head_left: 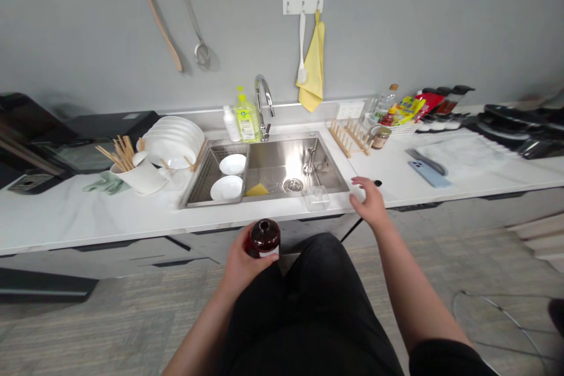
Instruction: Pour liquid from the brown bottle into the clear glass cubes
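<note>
My left hand (pixel 241 263) is wrapped around a dark brown bottle (pixel 263 237) with an open mouth and a white label, held below the counter's front edge. My right hand (pixel 369 198) reaches over the white counter (pixel 132 211) just right of the steel sink (pixel 282 158), fingers spread and holding nothing. A small black cap (pixel 378 183) lies on the counter right beside its fingertips. A clear plastic container (pixel 316 197) stands at the sink's front rim, left of that hand.
In the sink lie two white bowls (pixel 229 176) on a rack and a yellow sponge (pixel 257 190). Stacked plates (pixel 171 141), a chopstick cup (pixel 140 173), soap bottles (pixel 245 120), a wooden rack (pixel 350 136), a phone (pixel 428 174) and condiments (pixel 409 108) stand along the counter.
</note>
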Action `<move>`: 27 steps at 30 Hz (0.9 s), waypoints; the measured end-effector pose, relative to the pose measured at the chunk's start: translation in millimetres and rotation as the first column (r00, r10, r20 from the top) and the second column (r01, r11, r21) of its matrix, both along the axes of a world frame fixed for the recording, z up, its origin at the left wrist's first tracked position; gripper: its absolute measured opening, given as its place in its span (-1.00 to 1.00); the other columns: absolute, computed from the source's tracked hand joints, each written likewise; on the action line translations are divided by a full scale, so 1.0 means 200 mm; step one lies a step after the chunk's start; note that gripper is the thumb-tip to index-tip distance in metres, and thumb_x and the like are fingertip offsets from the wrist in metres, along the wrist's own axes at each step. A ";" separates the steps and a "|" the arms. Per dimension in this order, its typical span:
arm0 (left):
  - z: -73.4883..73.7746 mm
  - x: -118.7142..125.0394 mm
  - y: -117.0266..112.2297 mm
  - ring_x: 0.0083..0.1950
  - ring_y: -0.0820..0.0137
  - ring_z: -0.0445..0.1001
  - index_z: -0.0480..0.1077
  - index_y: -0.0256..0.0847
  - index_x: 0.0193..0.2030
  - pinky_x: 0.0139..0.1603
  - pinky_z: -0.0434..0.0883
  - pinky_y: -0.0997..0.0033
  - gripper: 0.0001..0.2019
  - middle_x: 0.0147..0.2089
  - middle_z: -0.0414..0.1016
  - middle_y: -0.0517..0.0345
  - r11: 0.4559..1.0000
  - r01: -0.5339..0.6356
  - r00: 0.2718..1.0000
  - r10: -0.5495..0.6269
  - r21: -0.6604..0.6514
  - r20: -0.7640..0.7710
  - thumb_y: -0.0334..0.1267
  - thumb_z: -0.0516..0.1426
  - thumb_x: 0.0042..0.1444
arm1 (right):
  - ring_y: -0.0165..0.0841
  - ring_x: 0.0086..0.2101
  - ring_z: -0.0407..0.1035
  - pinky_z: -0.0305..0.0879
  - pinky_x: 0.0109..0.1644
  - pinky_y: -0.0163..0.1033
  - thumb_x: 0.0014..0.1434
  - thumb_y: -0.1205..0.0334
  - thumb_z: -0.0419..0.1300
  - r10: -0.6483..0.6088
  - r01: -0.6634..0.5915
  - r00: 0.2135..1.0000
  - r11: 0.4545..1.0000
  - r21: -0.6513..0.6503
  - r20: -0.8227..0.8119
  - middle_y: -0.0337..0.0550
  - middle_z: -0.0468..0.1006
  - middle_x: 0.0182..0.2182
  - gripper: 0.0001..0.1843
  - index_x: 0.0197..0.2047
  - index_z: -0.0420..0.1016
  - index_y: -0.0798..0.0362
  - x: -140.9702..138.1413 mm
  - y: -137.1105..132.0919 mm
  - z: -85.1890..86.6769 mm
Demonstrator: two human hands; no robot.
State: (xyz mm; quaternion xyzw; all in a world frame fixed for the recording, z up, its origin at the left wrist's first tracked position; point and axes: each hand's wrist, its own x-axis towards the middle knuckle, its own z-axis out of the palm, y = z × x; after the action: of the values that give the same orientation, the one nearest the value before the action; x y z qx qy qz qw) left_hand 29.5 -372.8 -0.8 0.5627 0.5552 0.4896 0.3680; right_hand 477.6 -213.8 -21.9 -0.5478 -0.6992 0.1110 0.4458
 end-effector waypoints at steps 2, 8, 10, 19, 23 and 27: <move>-0.01 -0.01 0.01 0.28 -0.11 0.75 0.53 -0.18 0.35 0.45 0.61 -0.20 -0.09 0.27 0.75 -0.21 1.000 -0.010 1.000 0.011 -0.003 0.014 0.00 0.64 -0.16 | 0.13 0.54 0.32 0.37 0.56 0.28 0.22 0.04 0.42 0.261 -0.273 0.956 0.958 -0.089 -0.134 0.14 0.37 0.60 -0.13 0.55 0.36 -0.11 -0.14 -0.04 0.00; -0.03 -0.06 0.04 0.31 -0.10 0.73 0.51 -0.21 0.34 0.45 0.61 -0.19 -0.09 0.26 0.73 -0.22 1.000 -0.017 0.999 0.018 -0.021 0.039 0.02 0.64 -0.14 | 0.17 0.56 0.32 0.21 0.65 0.37 0.08 -0.14 0.67 0.374 -0.444 0.886 0.855 -0.269 -0.274 0.23 0.32 0.63 0.36 0.75 0.08 -0.13 -0.38 0.00 -0.03; -0.03 -0.07 0.05 0.32 -0.09 0.73 0.50 -0.20 0.35 0.46 0.61 -0.17 -0.09 0.27 0.72 -0.22 1.000 -0.012 0.999 0.013 -0.018 0.048 0.03 0.64 -0.13 | 0.16 0.44 0.48 0.31 0.60 0.36 0.06 -0.15 0.68 0.332 -0.404 0.904 0.870 -0.283 -0.269 0.21 0.53 0.48 0.27 0.69 0.24 -0.07 -0.41 0.03 -0.03; 0.13 -0.14 0.31 0.19 -0.05 0.78 0.53 -0.23 0.35 0.30 0.71 -0.06 -0.04 0.18 0.78 -0.16 0.999 -0.049 0.998 0.048 0.005 0.050 0.07 0.65 -0.19 | 0.03 0.24 0.59 0.57 0.33 0.14 -0.05 -0.17 0.71 0.326 -0.421 0.878 0.874 -0.242 -0.351 0.08 0.67 0.29 0.04 0.43 0.55 -0.06 -0.50 0.21 0.12; 0.22 -0.17 0.58 0.08 0.00 0.77 0.56 -0.26 0.31 0.18 0.73 -0.03 -0.08 0.10 0.79 -0.13 0.996 -0.066 0.998 0.064 0.057 0.024 0.07 0.63 -0.20 | 0.00 0.25 0.54 0.56 0.30 0.10 -0.06 -0.13 0.70 0.350 -0.468 0.837 0.856 -0.220 -0.421 0.10 0.64 0.30 0.11 0.50 0.48 -0.07 -0.60 0.38 0.15; 0.27 -0.17 0.86 0.08 0.03 0.76 0.57 -0.22 0.29 0.23 0.70 -0.05 -0.12 0.10 0.79 -0.08 0.992 -0.054 0.997 0.059 0.111 -0.039 0.02 0.62 -0.20 | -0.03 0.21 0.54 0.57 0.26 0.09 -0.13 -0.14 0.71 0.326 -0.473 0.812 0.854 -0.218 -0.484 0.09 0.63 0.26 0.16 0.49 0.45 -0.09 -0.74 0.57 0.09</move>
State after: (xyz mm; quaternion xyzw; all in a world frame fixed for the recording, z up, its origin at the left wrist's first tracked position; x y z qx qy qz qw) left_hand -3.6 -201.5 53.1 0.5765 0.5507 0.5177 0.3105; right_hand 328.8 -99.8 -4.4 -0.4141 -0.6551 0.4363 0.4572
